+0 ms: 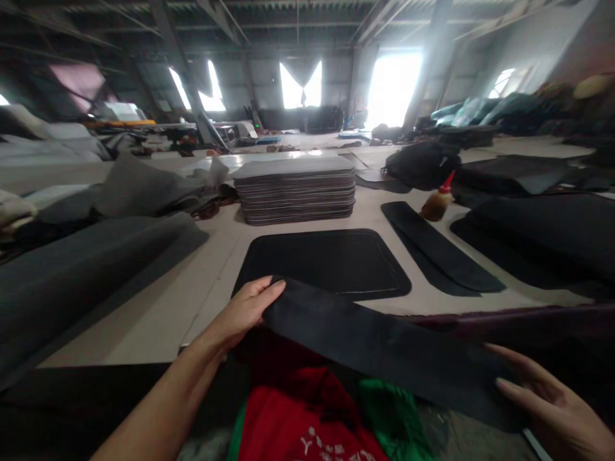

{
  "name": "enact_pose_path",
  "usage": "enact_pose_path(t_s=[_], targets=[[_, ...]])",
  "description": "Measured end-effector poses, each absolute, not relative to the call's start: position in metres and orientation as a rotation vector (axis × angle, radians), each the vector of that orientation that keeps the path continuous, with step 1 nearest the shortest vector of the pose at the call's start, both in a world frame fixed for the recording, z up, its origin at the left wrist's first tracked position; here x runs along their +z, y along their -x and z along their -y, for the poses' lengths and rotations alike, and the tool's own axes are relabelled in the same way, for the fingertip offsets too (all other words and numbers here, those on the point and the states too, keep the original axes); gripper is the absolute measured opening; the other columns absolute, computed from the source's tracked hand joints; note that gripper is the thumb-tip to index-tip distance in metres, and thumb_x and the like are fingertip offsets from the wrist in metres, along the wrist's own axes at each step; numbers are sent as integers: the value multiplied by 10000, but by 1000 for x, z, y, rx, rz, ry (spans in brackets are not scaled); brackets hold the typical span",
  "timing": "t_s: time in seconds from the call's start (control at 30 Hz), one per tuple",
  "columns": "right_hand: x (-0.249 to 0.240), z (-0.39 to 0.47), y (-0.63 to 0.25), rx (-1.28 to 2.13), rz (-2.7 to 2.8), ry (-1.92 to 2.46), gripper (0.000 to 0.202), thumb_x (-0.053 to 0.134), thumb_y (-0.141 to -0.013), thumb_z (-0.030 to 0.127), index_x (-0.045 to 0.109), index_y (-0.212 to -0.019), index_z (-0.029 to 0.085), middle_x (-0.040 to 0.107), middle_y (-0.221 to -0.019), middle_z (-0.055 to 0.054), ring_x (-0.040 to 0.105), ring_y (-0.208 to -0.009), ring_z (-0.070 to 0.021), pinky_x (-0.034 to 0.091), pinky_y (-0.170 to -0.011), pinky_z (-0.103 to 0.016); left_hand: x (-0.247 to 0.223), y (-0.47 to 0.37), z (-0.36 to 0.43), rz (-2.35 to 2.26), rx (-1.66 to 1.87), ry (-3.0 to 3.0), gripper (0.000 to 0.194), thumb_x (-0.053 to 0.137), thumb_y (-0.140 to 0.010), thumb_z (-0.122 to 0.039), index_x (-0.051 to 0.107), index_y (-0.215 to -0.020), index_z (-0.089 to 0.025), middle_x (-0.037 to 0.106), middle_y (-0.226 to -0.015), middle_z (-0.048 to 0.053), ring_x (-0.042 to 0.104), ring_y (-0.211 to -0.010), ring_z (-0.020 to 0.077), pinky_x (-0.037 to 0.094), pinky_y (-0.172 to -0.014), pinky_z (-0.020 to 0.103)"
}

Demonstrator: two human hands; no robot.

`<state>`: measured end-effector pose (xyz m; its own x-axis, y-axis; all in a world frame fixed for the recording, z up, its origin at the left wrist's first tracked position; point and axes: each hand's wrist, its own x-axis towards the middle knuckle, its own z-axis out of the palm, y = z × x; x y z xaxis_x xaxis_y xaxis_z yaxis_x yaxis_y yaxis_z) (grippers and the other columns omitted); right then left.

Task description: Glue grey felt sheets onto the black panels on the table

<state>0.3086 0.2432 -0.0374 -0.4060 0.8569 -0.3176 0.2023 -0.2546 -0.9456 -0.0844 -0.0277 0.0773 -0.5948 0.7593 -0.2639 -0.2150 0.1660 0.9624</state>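
Spanning the gap between the two hands, the dark strip (379, 339) hangs off the near edge of the surface (158, 320), with its far left end close to the dark panel (321, 259) that lies flat there. The left hand (247, 312) pinches that end, thumb on top; the right hand (542, 397) is closed on the other end, thumb on the face, fingers partly hidden behind. The hands are well apart.

It looks light, thin and bendable, probably leather-like, and firm enough to hold a fairly straight line when supported at both ends. Held by one end alone, it would likely droop. The face seems smooth but hardly slippery, and I would not expect it to break. The ends are the sensible places to grip, thumb above and fingers below.

Its long axis slants from far left to near right, the broad face turned upward.
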Motion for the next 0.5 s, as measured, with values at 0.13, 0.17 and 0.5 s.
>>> enact_pose_path(t_s=[0.13,0.17,0.5], targets=[[-12,-238,-293,1790,1498,1187,622,890,-552,462,731,-1105,227,700,-1143,-123,660,-1044,-346,604,-759,-329,81,95,49,-1773,1505,-484,462,837,-704,-504,657,-949,-155,688,-781,23,620,-648,147,493,-567,201],[-6,-239,-289,1757,1509,1158,595,893,-555,451,738,-1080,216,709,-1093,-122,672,-986,-329,598,-737,-325,82,98,54,-1782,1511,-452,477,852,-690,-490,654,-968,-157,695,-789,19,629,-659,149,506,-587,208],[56,-272,-203,1548,1722,921,455,811,-658,547,681,-872,168,623,-727,-18,508,-595,-131,379,-511,-236,88,119,74,-1965,1589,-282,597,940,-469,-479,609,-865,-178,674,-686,-51,622,-645,145,524,-619,216]])
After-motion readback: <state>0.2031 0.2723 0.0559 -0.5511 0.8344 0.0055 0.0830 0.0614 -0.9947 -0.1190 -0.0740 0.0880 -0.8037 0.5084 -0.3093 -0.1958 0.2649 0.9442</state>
